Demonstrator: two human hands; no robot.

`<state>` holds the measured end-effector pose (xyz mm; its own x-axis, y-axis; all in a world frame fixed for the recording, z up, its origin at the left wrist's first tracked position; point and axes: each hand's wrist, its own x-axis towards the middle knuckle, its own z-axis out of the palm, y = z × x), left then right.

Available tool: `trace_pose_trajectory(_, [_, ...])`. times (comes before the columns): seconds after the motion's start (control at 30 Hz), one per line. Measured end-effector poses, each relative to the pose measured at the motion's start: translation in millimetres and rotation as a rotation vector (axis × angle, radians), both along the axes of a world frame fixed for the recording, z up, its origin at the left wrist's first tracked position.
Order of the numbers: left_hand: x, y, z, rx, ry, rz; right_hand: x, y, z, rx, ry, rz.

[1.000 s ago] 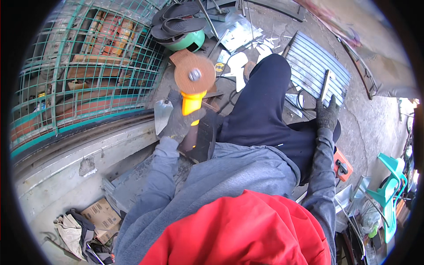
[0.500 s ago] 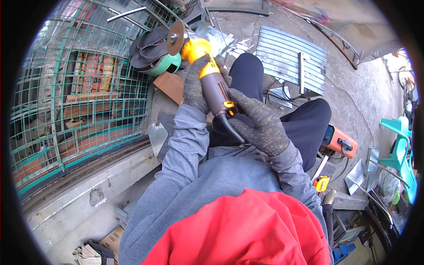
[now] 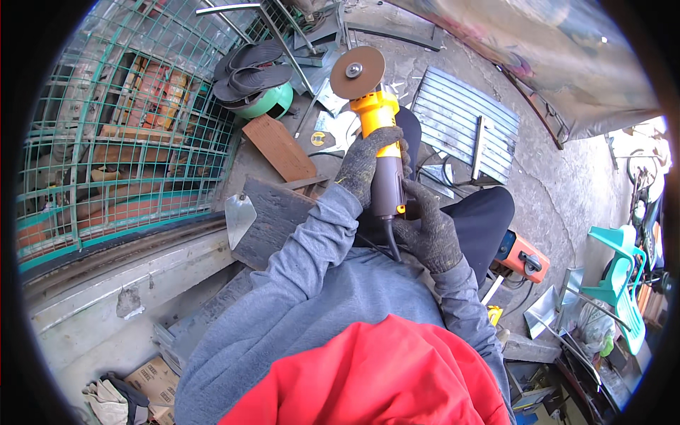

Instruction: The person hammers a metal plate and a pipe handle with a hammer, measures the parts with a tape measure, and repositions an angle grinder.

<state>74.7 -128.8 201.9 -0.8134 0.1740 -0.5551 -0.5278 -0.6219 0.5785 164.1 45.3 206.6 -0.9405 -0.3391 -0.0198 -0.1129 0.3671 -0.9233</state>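
Both my hands, in dark knit gloves, are on a yellow and dark grey angle grinder [image 3: 389, 177]. Its brown cutting disc [image 3: 365, 71] faces up at the far end, and the power cord [image 3: 392, 239] leaves the near end toward my lap. My left hand [image 3: 364, 164] wraps round the body just below the yellow head. At the right side of the rear end, my right hand [image 3: 427, 225] lies with its fingers curled against the casing. The undersides of the fingers are partly hidden by the tool.
A green wire-mesh fence [image 3: 106, 134] stands at left. Sandals lie on a green stool [image 3: 265, 103] beside a brown wood block [image 3: 280, 147]. Beyond my knees lies a ribbed metal sheet [image 3: 464, 117]. An orange machine [image 3: 522, 256] and a turquoise plastic chair [image 3: 620, 273] stand at right.
The grinder has swung to the right and turned more upright, and its disc now shows its flat face. Both hands have moved with it. The view has shifted slightly.
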Motion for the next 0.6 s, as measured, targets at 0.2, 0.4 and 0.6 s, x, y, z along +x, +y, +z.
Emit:
trace_pose_trajectory(0.2, [0.6,-6.2,1.8,-0.02,0.067,0.031,1.4,-3.2,6.9,0.179,0.033,0.073])
trace_pose_trajectory(0.4, [23.3,-55.5,1.8,-0.145,0.033,0.102,-2.4,-14.5,17.5,0.168,-0.08,0.228])
trace_pose_trajectory(0.6, [1.4,-137.1,24.4,-0.557,0.329,0.171,5.0,13.7,-2.5,0.125,-0.207,0.021])
